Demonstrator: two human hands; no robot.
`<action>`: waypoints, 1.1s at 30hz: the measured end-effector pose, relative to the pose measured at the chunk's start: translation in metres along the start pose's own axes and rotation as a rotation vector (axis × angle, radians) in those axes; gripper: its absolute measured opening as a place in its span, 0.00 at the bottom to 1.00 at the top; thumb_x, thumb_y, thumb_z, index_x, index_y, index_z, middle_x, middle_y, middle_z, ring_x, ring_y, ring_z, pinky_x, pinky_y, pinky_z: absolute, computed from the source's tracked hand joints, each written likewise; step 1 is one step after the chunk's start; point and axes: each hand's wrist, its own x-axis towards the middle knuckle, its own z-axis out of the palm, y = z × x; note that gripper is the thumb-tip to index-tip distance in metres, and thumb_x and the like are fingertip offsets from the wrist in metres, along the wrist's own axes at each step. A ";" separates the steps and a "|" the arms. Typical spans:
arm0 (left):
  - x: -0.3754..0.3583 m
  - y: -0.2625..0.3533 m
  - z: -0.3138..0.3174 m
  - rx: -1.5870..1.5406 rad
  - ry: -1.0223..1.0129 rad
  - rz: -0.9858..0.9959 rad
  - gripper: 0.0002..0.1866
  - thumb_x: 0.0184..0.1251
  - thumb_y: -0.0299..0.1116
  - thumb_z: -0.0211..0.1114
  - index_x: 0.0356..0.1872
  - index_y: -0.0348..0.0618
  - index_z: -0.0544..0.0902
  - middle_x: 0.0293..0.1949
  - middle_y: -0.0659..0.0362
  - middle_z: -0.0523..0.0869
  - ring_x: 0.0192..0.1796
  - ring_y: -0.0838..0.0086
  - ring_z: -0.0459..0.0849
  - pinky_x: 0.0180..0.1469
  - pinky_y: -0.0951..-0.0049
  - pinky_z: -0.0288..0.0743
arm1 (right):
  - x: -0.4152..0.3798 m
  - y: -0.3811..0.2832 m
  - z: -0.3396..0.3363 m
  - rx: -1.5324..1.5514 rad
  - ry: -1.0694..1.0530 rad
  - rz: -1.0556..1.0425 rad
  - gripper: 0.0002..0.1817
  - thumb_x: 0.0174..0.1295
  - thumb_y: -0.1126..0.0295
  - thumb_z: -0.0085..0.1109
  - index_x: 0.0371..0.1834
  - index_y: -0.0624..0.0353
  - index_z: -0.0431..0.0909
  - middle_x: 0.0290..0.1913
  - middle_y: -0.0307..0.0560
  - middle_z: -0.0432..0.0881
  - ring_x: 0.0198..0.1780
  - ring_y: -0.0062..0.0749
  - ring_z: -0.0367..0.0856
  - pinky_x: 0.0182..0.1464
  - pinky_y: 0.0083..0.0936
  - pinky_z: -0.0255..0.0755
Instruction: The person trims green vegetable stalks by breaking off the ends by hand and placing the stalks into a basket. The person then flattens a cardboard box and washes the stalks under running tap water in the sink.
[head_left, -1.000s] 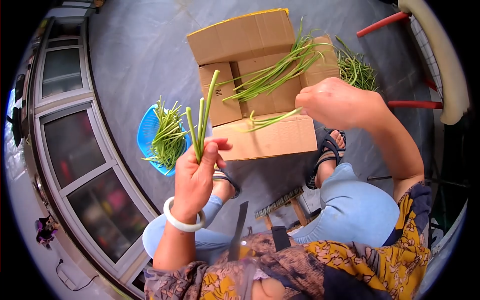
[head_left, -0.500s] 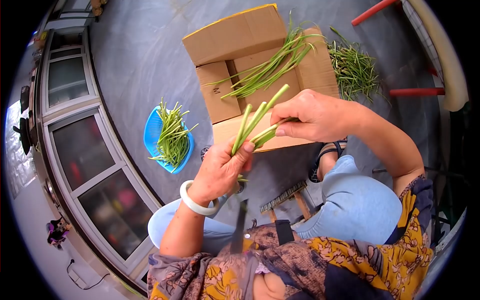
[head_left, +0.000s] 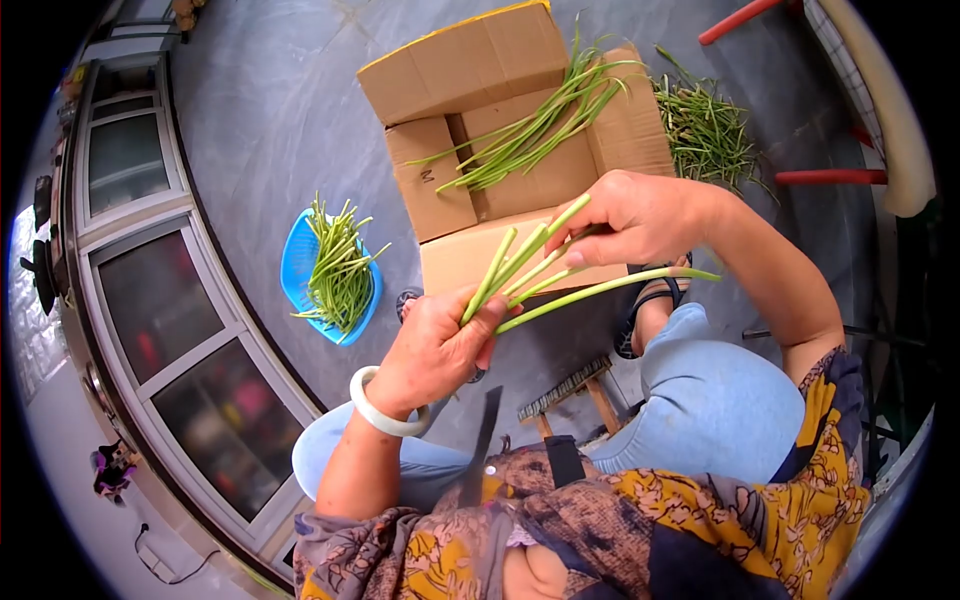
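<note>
My left hand [head_left: 440,345], with a pale bangle on its wrist, is closed around a small bunch of garlic scapes [head_left: 515,262]. Their light green ends fan out above the thumb. One scape [head_left: 620,292] sticks out separately to the right, passing below my other hand. My right hand [head_left: 640,222] has thumb and fingers bent together at the upper part of the bunch, pinching a stalk there; the fingertips are partly hidden. Beyond both hands, long thin green scapes [head_left: 545,135] lie across an open cardboard box [head_left: 470,65].
Left on the floor, a blue basket [head_left: 297,262] holds cut green stalks. A pile of stalks [head_left: 705,135] lies right of the box. Red stool legs [head_left: 830,177] stand at the right, glass-fronted cabinets [head_left: 195,300] at the left. A brush-like wooden piece [head_left: 565,390] is between my feet.
The stalks in my left hand have spread apart, and one now points out to the right. My right hand has shifted slightly right and up, its fingers a little less tightly curled.
</note>
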 end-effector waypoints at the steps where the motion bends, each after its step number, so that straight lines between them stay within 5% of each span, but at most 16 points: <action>1: -0.001 0.000 0.001 -0.005 -0.016 0.001 0.16 0.78 0.39 0.52 0.44 0.37 0.82 0.16 0.66 0.74 0.19 0.85 0.70 0.22 0.80 0.64 | 0.004 0.009 0.007 -0.013 0.030 -0.072 0.09 0.65 0.70 0.56 0.45 0.62 0.80 0.22 0.50 0.76 0.22 0.33 0.73 0.28 0.29 0.68; 5: -0.001 -0.002 0.002 -0.032 -0.036 -0.008 0.16 0.78 0.37 0.51 0.44 0.35 0.82 0.16 0.67 0.74 0.19 0.87 0.70 0.22 0.82 0.63 | 0.008 0.009 0.019 -0.065 0.073 -0.066 0.12 0.63 0.66 0.53 0.37 0.64 0.81 0.24 0.58 0.79 0.26 0.50 0.79 0.32 0.39 0.72; 11: 0.002 -0.005 0.008 -0.091 -0.021 -0.062 0.17 0.79 0.39 0.51 0.43 0.34 0.82 0.16 0.67 0.74 0.18 0.86 0.70 0.22 0.83 0.62 | 0.017 0.022 0.041 -0.495 0.499 -0.317 0.08 0.56 0.67 0.56 0.28 0.59 0.78 0.22 0.53 0.79 0.23 0.51 0.80 0.28 0.39 0.74; 14: 0.000 -0.004 0.013 -0.082 -0.027 -0.073 0.17 0.78 0.39 0.52 0.43 0.34 0.81 0.16 0.67 0.74 0.18 0.86 0.70 0.22 0.83 0.62 | 0.025 0.038 0.049 -0.523 0.592 -0.152 0.06 0.55 0.67 0.56 0.27 0.57 0.78 0.22 0.51 0.80 0.24 0.51 0.80 0.30 0.40 0.76; 18: 0.002 -0.011 0.011 -0.093 0.086 -0.112 0.16 0.78 0.38 0.53 0.41 0.35 0.81 0.17 0.66 0.74 0.19 0.86 0.70 0.22 0.83 0.62 | 0.020 0.061 0.020 -0.094 0.643 0.046 0.09 0.59 0.66 0.55 0.32 0.60 0.80 0.23 0.55 0.79 0.27 0.39 0.81 0.33 0.37 0.74; 19: 0.002 -0.009 0.007 -0.143 0.100 -0.133 0.15 0.77 0.37 0.53 0.40 0.35 0.81 0.18 0.66 0.75 0.19 0.85 0.71 0.22 0.83 0.63 | 0.013 0.059 0.013 0.048 0.562 0.152 0.12 0.63 0.64 0.54 0.35 0.62 0.80 0.24 0.48 0.80 0.28 0.27 0.78 0.32 0.28 0.72; 23: 0.003 -0.013 -0.001 -0.166 0.149 -0.066 0.16 0.77 0.38 0.53 0.39 0.36 0.83 0.15 0.66 0.74 0.17 0.85 0.70 0.21 0.80 0.64 | -0.009 0.064 0.001 0.511 0.311 0.086 0.13 0.69 0.63 0.52 0.38 0.62 0.78 0.28 0.33 0.78 0.27 0.14 0.72 0.31 0.14 0.67; 26: 0.005 -0.010 -0.004 -0.147 0.172 -0.060 0.15 0.77 0.37 0.54 0.38 0.35 0.82 0.16 0.66 0.73 0.19 0.85 0.70 0.23 0.81 0.64 | -0.021 0.059 -0.003 0.649 0.267 0.046 0.13 0.69 0.62 0.53 0.39 0.61 0.79 0.28 0.35 0.79 0.27 0.13 0.72 0.31 0.13 0.66; 33: 0.006 -0.013 -0.004 -0.067 0.237 -0.029 0.15 0.77 0.39 0.53 0.38 0.36 0.80 0.16 0.68 0.72 0.19 0.87 0.66 0.23 0.83 0.59 | -0.030 0.048 -0.005 0.382 0.144 0.016 0.12 0.65 0.64 0.56 0.39 0.64 0.79 0.26 0.34 0.78 0.26 0.16 0.69 0.30 0.16 0.64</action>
